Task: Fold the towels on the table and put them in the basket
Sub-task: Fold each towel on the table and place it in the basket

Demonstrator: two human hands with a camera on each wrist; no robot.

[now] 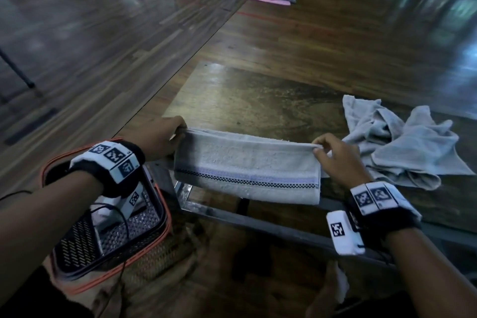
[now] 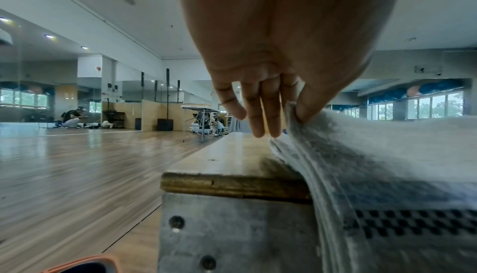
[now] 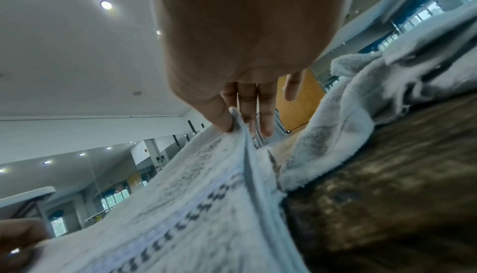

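**Soft folded towel, pinched at its two upper corners**

Nearest the person, down at the left, the basket sits below the tabletop's level, its orange rim and dark perforated walls showing; something pale lies inside, partly hidden by the left wrist.

Just beyond it, the folded towel hangs over the near edge of the tabletop, stretched between the two hands. The left hand pinches the upper left corner between thumb and forefinger, the other fingers hanging straight and loose. The right hand pinches the upper right corner the same way, several layers caught under the thumb.

The cloth looks light, limp terry: it sags slightly between the grips and stacked edges fan out at the left side, so layers would likely slip apart if held by one corner only. The corners or the top folded edge seem the sound places to hold; the checked stripe low on the front gives a line for squaring the next fold.

Farther right, the crumpled towel lies heaped on the tabletop, not yet folded.
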